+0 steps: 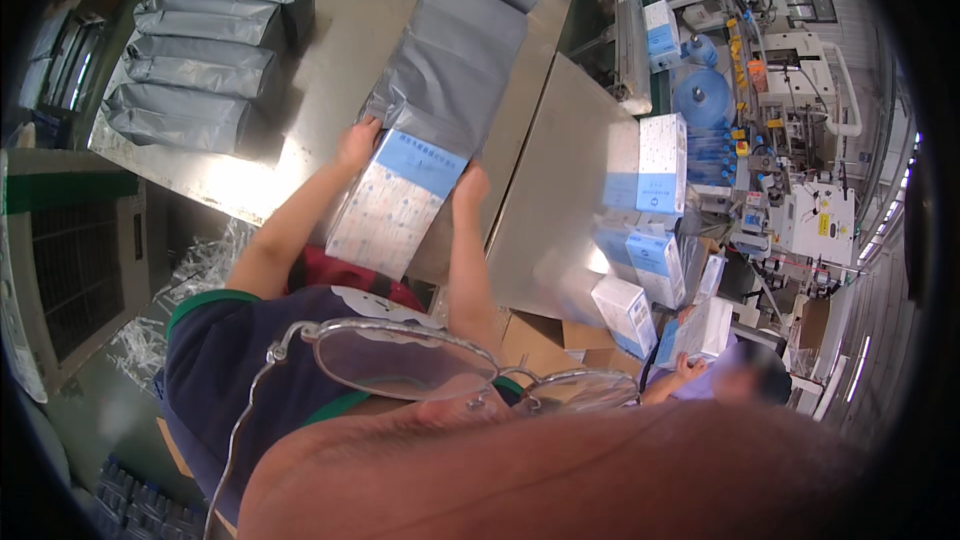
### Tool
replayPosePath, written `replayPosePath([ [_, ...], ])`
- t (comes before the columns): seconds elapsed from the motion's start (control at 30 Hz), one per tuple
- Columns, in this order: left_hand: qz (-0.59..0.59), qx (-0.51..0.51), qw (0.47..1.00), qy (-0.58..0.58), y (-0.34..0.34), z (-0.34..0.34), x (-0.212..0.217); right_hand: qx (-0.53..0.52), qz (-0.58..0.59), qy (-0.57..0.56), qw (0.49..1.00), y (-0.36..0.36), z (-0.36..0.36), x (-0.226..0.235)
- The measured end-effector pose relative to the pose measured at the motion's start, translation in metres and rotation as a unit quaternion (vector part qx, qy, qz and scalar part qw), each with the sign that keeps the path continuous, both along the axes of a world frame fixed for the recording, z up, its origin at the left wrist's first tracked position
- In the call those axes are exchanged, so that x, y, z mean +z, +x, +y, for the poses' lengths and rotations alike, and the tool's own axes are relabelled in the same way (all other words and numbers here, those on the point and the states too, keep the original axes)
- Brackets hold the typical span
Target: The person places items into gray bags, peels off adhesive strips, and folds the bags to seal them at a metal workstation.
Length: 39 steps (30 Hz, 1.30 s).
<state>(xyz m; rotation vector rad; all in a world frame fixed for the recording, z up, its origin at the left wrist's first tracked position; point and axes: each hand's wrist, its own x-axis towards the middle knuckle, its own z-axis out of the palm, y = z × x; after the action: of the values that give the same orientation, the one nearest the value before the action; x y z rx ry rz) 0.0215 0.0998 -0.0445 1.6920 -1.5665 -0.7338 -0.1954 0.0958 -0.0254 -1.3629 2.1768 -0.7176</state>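
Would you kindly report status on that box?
Left hand, right hand at opposite sides of blue-and-white box. Its far end meets grey bag; overlap unclear. Nothing visibly blocking.

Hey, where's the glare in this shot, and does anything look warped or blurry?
In the head view, glare whitens the metal table left of the box; also in the head view, machines at right look tilted and squeezed toward the dark round rim, and skin along the bottom is soft.

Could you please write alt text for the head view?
A person's left hand and right hand flank a blue-and-white box whose end meets grey plastic on a metal table. Four grey packages lie at left; more boxes stand at right.
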Motion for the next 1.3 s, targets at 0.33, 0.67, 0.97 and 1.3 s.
replayPosePath([
  [0.33, -0.171, -0.406, 0.891, 0.107, 0.063, 0.095, 0.032, 0.406, 0.042, 0.187, 0.894, -0.026, 0.119, -0.026],
  [0.67, 0.119, -0.095, 0.979, 0.138, 0.056, 0.107, 0.003, 0.396, 0.030, 0.152, 0.905, 0.025, 0.120, 0.044],
  [0.97, 0.321, -0.143, 0.906, 0.234, 0.068, 0.087, -0.014, 0.224, -0.347, -0.071, 0.908, 0.144, 0.080, -0.011],
  [1.3, -0.203, -0.303, 0.931, -0.032, 0.058, 0.063, 0.041, 0.284, 0.106, -0.030, 0.952, -0.052, 0.208, -0.017],
])
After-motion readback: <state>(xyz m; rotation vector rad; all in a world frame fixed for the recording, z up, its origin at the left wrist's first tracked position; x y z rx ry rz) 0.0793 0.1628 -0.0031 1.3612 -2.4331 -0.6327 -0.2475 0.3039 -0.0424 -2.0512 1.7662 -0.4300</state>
